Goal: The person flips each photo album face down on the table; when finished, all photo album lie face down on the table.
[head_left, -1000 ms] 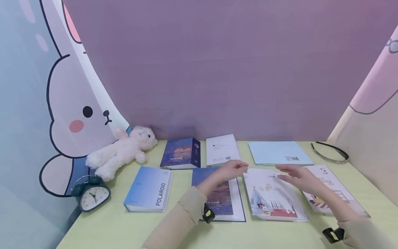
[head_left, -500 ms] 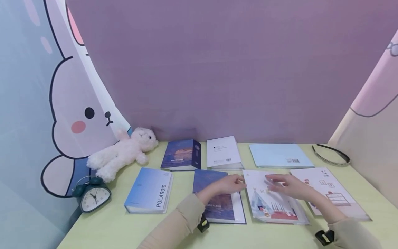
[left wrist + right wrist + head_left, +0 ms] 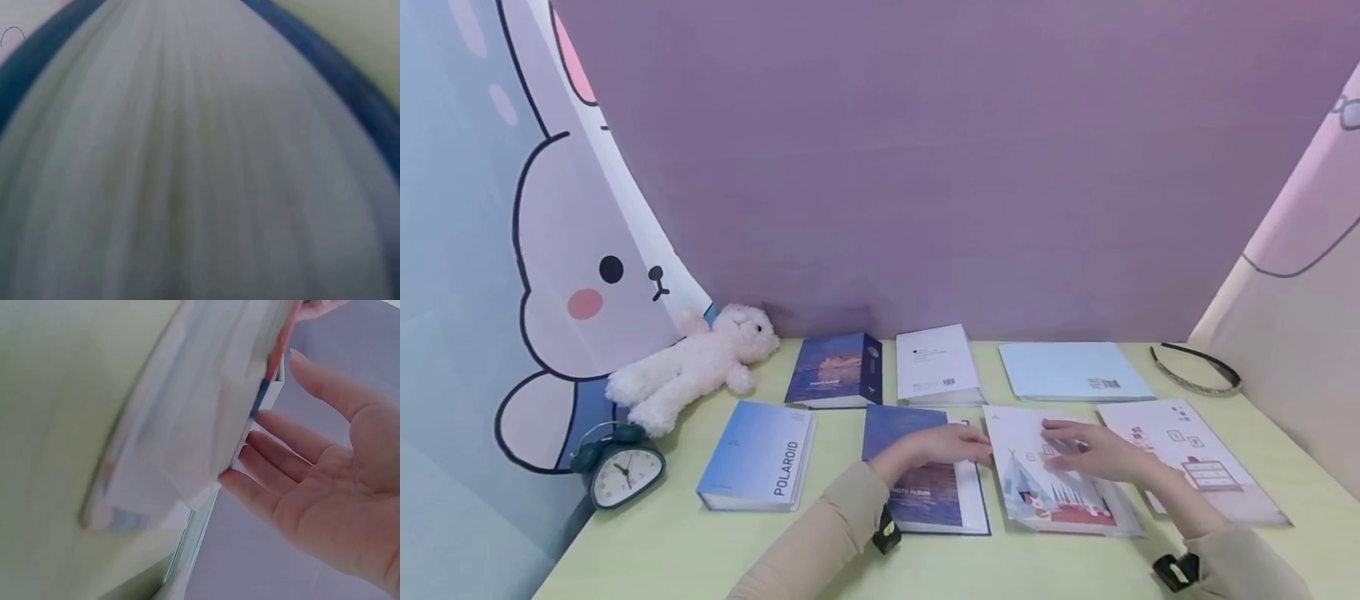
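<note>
Item: tent-picture album (image 3: 1051,479), flat on the green table (image 3: 662,550), near-right of centre, long axis running near to far, slightly fanned toward the near edge

Right hand (image 3: 1093,454): lies on the far half of this album, fingers straight and pointing left, palm down. The right wrist view shows the relaxed fingers (image 3: 275,472) touching the loose page edges (image 3: 187,437) with nothing clasped. This hand is the nearer one to the album

Left hand (image 3: 943,446): just left of the album, over the right edge of the dark blue album (image 3: 925,471). Its fingertips reach toward the tent-picture album's left edge, probably touching it, though the head view is too coarse to be sure. Whether its fingers pinch anything cannot be told. The left wrist view gives only a blurred fan of page edges (image 3: 200,162) with a blue border

Neighbours, mid row: drawer-picture album (image 3: 1195,467) to the right, POLAROID album (image 3: 760,454) to the left

Far row, left to right: plush lamb (image 3: 692,362), standing blue album (image 3: 835,371), white album (image 3: 936,362), pale blue album (image 3: 1071,371), hairband (image 3: 1198,367)

Near left: alarm clock (image 3: 621,467)
</note>
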Demonstrator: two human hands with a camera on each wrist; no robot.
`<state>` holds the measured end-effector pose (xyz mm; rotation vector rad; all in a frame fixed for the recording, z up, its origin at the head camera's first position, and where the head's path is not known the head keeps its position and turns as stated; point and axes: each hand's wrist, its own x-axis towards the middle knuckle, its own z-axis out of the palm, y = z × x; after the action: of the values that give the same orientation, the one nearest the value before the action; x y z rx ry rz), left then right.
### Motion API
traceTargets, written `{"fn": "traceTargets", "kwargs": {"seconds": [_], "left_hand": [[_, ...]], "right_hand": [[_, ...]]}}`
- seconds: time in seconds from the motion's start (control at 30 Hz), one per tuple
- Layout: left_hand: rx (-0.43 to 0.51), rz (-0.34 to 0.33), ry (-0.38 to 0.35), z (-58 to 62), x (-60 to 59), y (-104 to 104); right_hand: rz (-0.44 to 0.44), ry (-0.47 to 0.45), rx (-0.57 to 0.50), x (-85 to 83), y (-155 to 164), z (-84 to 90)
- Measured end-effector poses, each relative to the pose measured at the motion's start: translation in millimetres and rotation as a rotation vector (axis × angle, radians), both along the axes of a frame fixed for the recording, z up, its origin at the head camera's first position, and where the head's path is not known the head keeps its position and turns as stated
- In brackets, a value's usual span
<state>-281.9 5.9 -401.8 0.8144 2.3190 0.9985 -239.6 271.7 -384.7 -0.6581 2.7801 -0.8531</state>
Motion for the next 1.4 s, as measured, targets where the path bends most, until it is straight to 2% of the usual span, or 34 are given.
{"fn": "traceTargets", "kwargs": {"seconds": [0.27, 0.47, 0.57, 0.8, 1.03, 1.17, 1.33, 1.4], "left_hand": [[0.045, 0.02, -0.049, -6.8, -4.1, -2.0], [0.13, 0.022, -0.113, -6.4, -4.3, -4.8], [0.177, 0.01, -0.14, -5.7, -5.2, -6.4], [0.28, -0.046, -0.203, -6.2, -8.7, -9.2], [0.325, 0.009, -0.182, -3.2, -8.6, -7.1], [0.364, 0.026, -0.173, -2.5, -5.8, -2.3], [0.352, 0.061, -0.088, -1.9, -2.4, 3.2], [0.371, 0.078, -0.102, -2.7, -1.9, 4.9]], "right_hand": [[-0.055, -0.061, -0.011, -1.9, 1.0, -1.1], [-0.054, 0.015, -0.013, 2.1, -5.3, -0.9], [-0.085, 0.048, -0.028, 2.2, -9.0, -0.8], [-0.179, 0.029, -0.102, 0.7, -20.0, 1.6], [-0.243, -0.004, -0.099, -3.4, -31.7, 3.6], [-0.253, -0.005, -0.077, -1.5, -38.1, 7.9], [-0.241, 0.024, -0.087, 4.1, -46.8, 17.2], [-0.225, 0.035, -0.105, 6.4, -50.3, 20.9]]}}
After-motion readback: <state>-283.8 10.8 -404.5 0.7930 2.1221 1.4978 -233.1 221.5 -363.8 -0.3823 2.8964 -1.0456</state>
